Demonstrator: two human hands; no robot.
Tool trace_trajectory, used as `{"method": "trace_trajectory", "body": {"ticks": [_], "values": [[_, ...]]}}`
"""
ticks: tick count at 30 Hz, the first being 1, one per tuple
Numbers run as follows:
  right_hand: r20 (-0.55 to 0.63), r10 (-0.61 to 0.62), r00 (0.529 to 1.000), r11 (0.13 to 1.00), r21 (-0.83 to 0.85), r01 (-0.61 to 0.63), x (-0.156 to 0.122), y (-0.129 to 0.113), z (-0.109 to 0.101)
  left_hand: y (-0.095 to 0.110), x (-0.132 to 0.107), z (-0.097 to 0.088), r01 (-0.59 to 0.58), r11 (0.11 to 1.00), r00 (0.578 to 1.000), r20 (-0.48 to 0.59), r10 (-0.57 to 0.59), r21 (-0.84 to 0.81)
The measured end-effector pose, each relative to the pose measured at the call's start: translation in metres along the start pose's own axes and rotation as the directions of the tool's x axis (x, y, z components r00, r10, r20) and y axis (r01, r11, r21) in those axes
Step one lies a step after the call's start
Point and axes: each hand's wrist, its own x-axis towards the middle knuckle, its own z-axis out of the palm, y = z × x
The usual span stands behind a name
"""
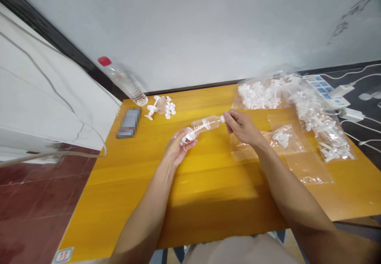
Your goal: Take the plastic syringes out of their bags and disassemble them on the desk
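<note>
Over the middle of the table I hold a small clear plastic bottle-shaped barrel (pixel 208 123), lying nearly level between my two hands. My left hand (pixel 177 147) is closed around its left end, where white round-flanged plastic parts (pixel 188 135) show between thumb and fingers. A thin white rod runs from there toward the barrel. At the other end, my right hand (pixel 238 124) pinches the small white tip (pixel 222 119) with thumb and fingers. Exactly how the white parts join the barrel cannot be made out.
On the yellow table (pixel 208 200), loose white plastic pieces (pixel 170 108) lie near a red-capped water bottle (pixel 125 82) and a phone (pixel 129 123). Bags of white parts (pixel 262 95) fill the right, beside a flat clear bag (pixel 309 171) and a power strip (pixel 326 91).
</note>
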Motion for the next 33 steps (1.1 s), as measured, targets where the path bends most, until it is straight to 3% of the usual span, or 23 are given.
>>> {"method": "trace_trajectory", "body": {"ticks": [3, 9, 13, 18, 21, 24, 27, 29, 31, 33], "values": [[0.032, 0.042, 0.999, 0.999, 0.005, -0.042, 0.003, 0.002, -0.001, 0.002, -0.003, -0.001, -0.086, 0.995, 0.995, 0.051, 0.084, 0.047], [0.111, 0.159, 0.981, 0.946, 0.266, -0.183, 0.005, 0.017, 0.003, -0.002, -0.006, 0.003, -0.093, 0.994, 0.995, 0.053, 0.089, 0.065], [0.151, 0.164, 0.975, 0.956, 0.218, -0.195, 0.004, 0.019, 0.005, -0.004, -0.011, 0.011, -0.129, 0.991, 0.991, 0.041, 0.127, 0.043], [0.102, 0.046, 0.994, 0.991, 0.121, -0.058, -0.001, 0.021, 0.005, -0.002, -0.008, 0.01, -0.001, 0.998, 1.0, -0.002, 0.002, 0.067], [0.123, -0.019, 0.992, 0.986, 0.166, -0.002, -0.003, 0.02, 0.004, -0.001, -0.005, 0.005, 0.073, 0.996, 0.997, -0.024, -0.072, 0.052], [0.137, 0.072, 0.988, 0.97, 0.222, -0.101, -0.003, 0.016, 0.002, -0.003, -0.008, 0.002, -0.107, 0.99, 0.994, 0.045, 0.103, 0.088], [0.126, 0.178, 0.976, 0.975, 0.111, -0.192, -0.001, 0.01, 0.001, -0.004, -0.015, 0.002, -0.341, 0.925, 0.936, 0.149, 0.318, 0.167], [0.145, 0.181, 0.973, 0.98, 0.054, -0.191, 0.001, 0.005, 0.001, -0.003, -0.017, 0.002, -0.38, 0.905, 0.921, 0.17, 0.351, 0.189], [0.125, 0.126, 0.984, 0.992, -0.003, -0.127, 0.004, -0.001, 0.0, 0.0, -0.014, 0.001, -0.31, 0.937, 0.949, 0.108, 0.295, 0.159], [0.063, 0.04, 0.997, 0.994, -0.105, -0.033, 0.01, -0.008, -0.003, 0.004, -0.008, -0.001, -0.146, 0.985, 0.989, -0.005, 0.147, 0.095]]}}
